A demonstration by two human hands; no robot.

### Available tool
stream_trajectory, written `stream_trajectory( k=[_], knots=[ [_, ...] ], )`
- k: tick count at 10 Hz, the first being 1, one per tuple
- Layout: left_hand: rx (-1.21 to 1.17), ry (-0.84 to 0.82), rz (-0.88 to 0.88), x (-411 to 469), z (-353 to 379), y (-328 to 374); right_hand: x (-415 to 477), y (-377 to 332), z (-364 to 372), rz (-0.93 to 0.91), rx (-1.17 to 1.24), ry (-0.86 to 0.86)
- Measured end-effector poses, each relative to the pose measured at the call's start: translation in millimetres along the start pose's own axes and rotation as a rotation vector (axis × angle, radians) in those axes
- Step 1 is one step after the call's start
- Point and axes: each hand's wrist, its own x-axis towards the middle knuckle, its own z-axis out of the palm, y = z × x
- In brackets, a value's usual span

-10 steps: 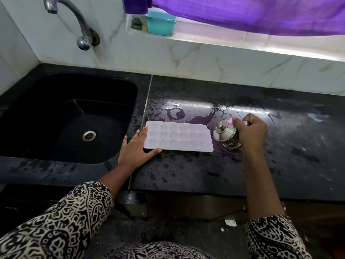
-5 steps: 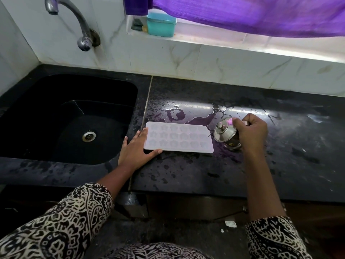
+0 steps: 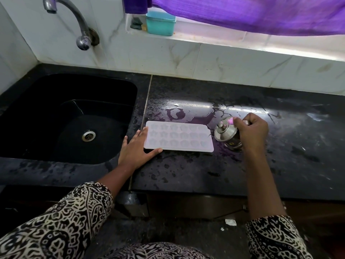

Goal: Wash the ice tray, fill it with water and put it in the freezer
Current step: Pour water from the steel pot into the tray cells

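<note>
A pale translucent ice tray (image 3: 179, 138) with flower-shaped cells lies flat on the wet black counter (image 3: 186, 171), just right of the sink. My left hand (image 3: 137, 149) lies flat with straight fingers against the tray's left end, thumb along its front edge. My right hand (image 3: 251, 131) grips a small steel pot with a knobbed lid (image 3: 225, 132), tilted toward the tray's right end. No water is seen leaving the pot.
The black sink (image 3: 65, 116) with its drain sits to the left, under a steel tap (image 3: 74, 21) that is not running. A puddle (image 3: 186, 113) lies behind the tray. A teal box (image 3: 160, 23) stands on the sill beneath a purple curtain (image 3: 252, 14).
</note>
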Motion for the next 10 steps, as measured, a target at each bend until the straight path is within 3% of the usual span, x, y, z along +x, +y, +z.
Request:
stream_trajectory(
  k=[10],
  knots=[
    [0.024, -0.003, -0.011, 1.6, 2.6, -0.9, -1.0, 1.1, -0.5, 0.001, -0.012, -0.019]
  ],
)
